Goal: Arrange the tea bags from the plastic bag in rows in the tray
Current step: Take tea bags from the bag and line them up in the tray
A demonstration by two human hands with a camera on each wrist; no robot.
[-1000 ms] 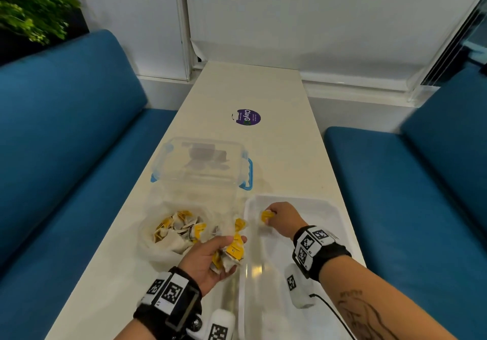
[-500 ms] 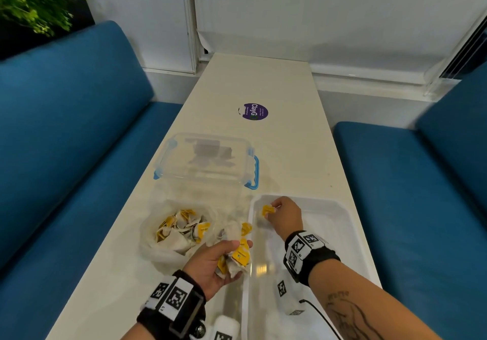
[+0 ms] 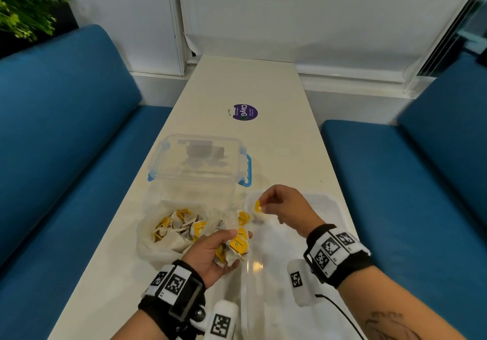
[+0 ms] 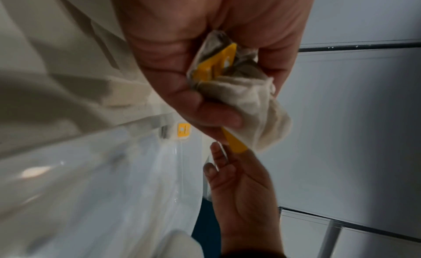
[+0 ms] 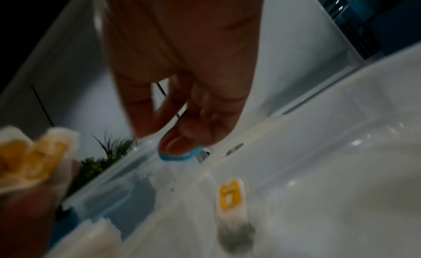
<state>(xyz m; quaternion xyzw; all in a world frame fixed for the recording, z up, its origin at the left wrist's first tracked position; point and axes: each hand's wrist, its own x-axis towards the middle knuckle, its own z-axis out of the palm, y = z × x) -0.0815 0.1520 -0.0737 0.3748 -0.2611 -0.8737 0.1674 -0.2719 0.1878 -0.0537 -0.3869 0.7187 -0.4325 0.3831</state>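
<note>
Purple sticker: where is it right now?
Head view: the purple sticker lies on the table, midline, just beyond the clear lidded box, well past both hands.

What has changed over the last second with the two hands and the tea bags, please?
The right hand has let go of a tea bag at the far left corner of the tray and lifted clear of it, its fingers empty. The left hand still grips its bunch of tea bags beside the plastic bag, which has not moved.
</note>
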